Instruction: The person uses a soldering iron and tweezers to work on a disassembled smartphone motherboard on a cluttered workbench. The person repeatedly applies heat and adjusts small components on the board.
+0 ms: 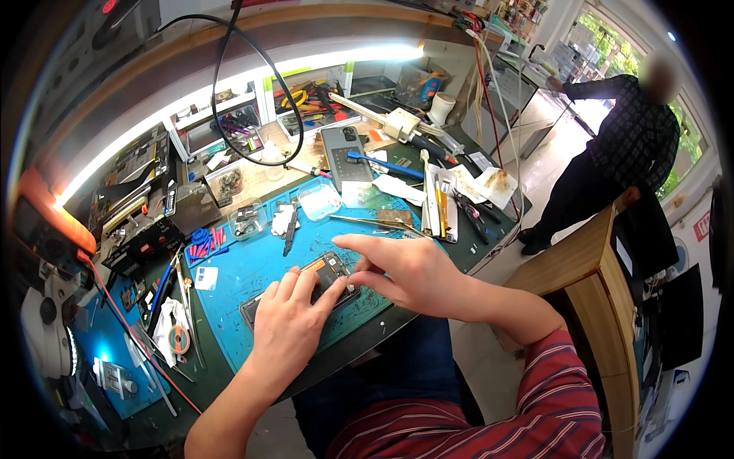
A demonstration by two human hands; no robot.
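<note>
Black phone (326, 276); innards (334, 265) bare; orange strip (314, 266) near its far edge

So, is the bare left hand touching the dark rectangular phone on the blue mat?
Touching: the head view shows the bare left hand resting on the dark rectangular phone, covering part of it, with no gap visible.

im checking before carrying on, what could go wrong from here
The left hand rests on the opened phone while the right hand's fingertips are at its end; a slip or uneven pressure might damage the inner parts.

The phone lies near the person's side of the blue mat, close to the bench edge, so a loosened piece could drop off.
</note>
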